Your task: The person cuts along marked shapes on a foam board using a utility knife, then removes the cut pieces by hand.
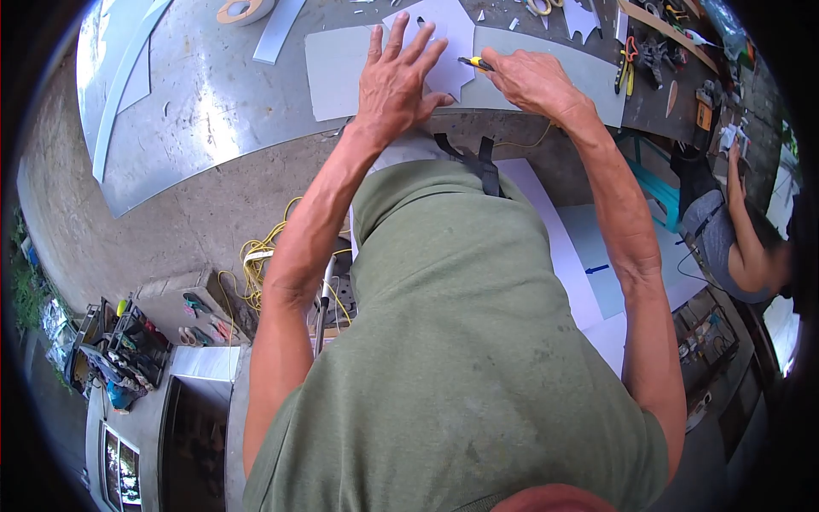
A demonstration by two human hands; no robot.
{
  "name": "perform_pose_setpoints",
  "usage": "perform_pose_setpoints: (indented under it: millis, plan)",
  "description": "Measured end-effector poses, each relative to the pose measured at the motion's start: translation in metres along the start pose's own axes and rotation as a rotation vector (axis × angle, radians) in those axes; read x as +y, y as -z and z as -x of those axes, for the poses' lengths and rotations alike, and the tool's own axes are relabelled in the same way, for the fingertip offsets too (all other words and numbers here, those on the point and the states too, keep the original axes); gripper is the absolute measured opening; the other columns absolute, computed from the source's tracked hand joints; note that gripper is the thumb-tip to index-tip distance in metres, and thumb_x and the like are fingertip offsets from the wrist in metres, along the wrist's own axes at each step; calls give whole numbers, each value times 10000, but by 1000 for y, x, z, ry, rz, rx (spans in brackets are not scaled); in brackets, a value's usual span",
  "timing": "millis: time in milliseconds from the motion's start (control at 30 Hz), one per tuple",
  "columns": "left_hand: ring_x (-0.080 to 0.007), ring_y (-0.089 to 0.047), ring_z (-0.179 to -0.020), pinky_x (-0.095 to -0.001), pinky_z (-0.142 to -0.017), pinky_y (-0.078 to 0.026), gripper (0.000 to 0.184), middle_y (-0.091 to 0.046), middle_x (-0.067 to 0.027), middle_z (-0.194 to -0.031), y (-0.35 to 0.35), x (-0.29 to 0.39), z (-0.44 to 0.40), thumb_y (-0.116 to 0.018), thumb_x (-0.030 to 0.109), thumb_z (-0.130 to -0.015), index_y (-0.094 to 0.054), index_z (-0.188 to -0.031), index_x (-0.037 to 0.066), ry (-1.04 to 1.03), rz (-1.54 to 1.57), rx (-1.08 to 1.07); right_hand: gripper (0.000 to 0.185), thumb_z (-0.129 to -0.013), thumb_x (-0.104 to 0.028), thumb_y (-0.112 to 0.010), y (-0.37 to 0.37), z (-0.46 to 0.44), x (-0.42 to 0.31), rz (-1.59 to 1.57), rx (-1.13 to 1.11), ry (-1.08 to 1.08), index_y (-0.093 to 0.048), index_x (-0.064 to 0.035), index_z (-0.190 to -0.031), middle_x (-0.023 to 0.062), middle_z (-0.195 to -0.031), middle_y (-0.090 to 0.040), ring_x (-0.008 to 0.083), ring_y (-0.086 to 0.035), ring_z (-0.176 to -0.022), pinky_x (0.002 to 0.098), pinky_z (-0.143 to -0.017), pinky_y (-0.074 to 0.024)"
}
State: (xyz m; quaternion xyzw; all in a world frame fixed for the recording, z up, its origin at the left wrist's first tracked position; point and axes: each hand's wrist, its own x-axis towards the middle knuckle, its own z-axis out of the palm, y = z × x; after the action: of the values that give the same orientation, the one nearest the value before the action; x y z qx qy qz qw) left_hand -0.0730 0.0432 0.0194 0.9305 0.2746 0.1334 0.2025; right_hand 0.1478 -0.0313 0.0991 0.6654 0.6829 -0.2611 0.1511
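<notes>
A white cut sheet [456,36] with an angular, jagged outline lies on a pale grey board [546,78] on the metal table. My left hand [397,81] rests flat on the sheet's left part, its fingers spread. To the right, my right hand [531,81] is closed round a yellow and black utility knife [478,63]. The knife points left, and its tip is over the sheet's right part. Whether the blade touches the sheet is too small to tell.
The metal table [183,141] carries a tape roll [243,8], white strips and small scraps. Pliers [630,53] and other tools lie at the right. A co-worker [725,243] sits at the far right. Yellow cord [256,264] is coiled on the floor.
</notes>
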Motion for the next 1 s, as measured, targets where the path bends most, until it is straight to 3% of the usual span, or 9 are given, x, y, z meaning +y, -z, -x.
perform_pose_setpoints:
  millis: [33,233,300,500,1000]
  plan:
    - [-335,-249,-1550,-569,-1262,-165,913,-401,-45,-1628,-5,-8,-4,-816,591,-748,-489,-1529,246,-36,3,-48,197,-1044,-260,-526,-3,0,-1,-3,-2,1,-525,-77,-1119,217,-786,-692,444,-676,-790,560,-656,-508]
    - [-346,-235,-1555,-562,-1267,-137,901,-392,-46,-1636,-17,-14,-7,-732,667,-787,-480,-1540,241,-56,27,-53,219,-1060,-243,-481,-17,4,-10,-144,19,-79,-469,-29,-1105,269,-800,-680,497,-663,-784,590,-692,-509]
    - [-345,-234,-1556,-563,-1265,-138,902,-393,-48,-1635,-17,-11,-6,-738,661,-785,-483,-1539,234,-51,16,-68,219,-1041,-193,-465,-14,7,-19,-189,-46,-162,-497,6,-1126,296,-873,-694,493,-690,-862,589,-743,-531]
    - [-352,-230,-1556,-572,-1259,-145,905,-398,-55,-1632,-16,-9,-7,-756,636,-777,-494,-1532,211,-31,-16,-88,194,-992,-136,-472,-23,10,-28,-265,25,-193,-497,19,-1105,310,-892,-695,498,-699,-865,586,-751,-545]
    - [-362,-231,-1554,-582,-1258,-142,911,-401,-58,-1630,-15,-10,-9,-779,615,-759,-511,-1519,190,-25,-15,-78,189,-969,-119,-482,-27,10,-34,-356,40,-245,-509,44,-1060,306,-827,-692,472,-716,-815,573,-733,-565]
